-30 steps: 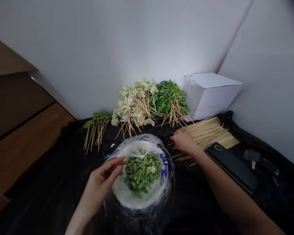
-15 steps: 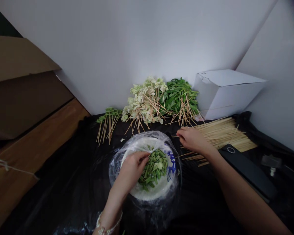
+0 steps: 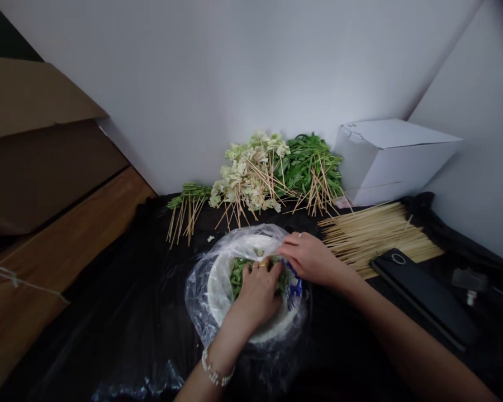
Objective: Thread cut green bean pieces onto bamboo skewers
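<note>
1 bowl | left hand in beans | right hand at bowl | both grips unclear | 1 phone

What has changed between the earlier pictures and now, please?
The left hand moved right, onto the green pieces in the bowl. The right hand moved left from the loose skewers to the bowl; whether it holds one is unclear. The phone and white box stayed.

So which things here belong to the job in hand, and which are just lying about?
Likely part of the job:
cut green pieces, with the left hand among them
bowl holding them
clear plastic around it
loose sticks
skewered vegetables along the wall

Apparently just lying about:
phone
white box
cardboard box
string
</note>
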A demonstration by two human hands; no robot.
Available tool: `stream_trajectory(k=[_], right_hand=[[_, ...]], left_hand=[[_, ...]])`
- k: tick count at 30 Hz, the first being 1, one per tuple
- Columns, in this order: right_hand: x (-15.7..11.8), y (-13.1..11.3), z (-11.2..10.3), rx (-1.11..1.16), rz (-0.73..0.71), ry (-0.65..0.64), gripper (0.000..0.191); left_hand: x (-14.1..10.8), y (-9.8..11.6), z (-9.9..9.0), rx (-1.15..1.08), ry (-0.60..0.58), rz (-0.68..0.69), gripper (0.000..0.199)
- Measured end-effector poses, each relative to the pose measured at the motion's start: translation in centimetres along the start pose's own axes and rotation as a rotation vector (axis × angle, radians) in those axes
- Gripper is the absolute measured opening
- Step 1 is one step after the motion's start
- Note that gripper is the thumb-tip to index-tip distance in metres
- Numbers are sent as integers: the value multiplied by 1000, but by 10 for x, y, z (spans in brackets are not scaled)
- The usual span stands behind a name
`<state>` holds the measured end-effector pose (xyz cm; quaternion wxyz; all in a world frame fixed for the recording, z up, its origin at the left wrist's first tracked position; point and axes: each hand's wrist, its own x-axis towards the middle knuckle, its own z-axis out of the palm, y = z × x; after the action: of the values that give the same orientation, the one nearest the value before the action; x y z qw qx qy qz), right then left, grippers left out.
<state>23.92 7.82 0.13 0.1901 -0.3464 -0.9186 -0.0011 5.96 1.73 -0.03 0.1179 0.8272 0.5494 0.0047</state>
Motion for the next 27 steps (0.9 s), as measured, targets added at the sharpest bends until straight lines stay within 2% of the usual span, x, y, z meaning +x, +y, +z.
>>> stream_trajectory(k=[5,12,15,19,22,24,27], right_hand=[[2,-3,9,-24,0,-74,18],[2,-4,6,-43,-5,-93,18],[1,-5,4,-37,-13,-69,18],[-1,-7,2,-33,-39,61,25],[-1,-7,3,-48,-62,185,28],[-1,-7,4,-52,-83,234,29],[0,-8,7,-53,-117,267,29]], left_hand=[[2,-2,-6,80,64,-50,41],[-16,-36,-25,116,189,-235,27],[-23,-41,-29,61,251,-256,24],[-22,-27,-21,-104,216,-90,22],[-17,-10,-8,-128,152,27,25],[-14,0,0,-85,122,54,30],[-10,12,6,30,80,22,29]])
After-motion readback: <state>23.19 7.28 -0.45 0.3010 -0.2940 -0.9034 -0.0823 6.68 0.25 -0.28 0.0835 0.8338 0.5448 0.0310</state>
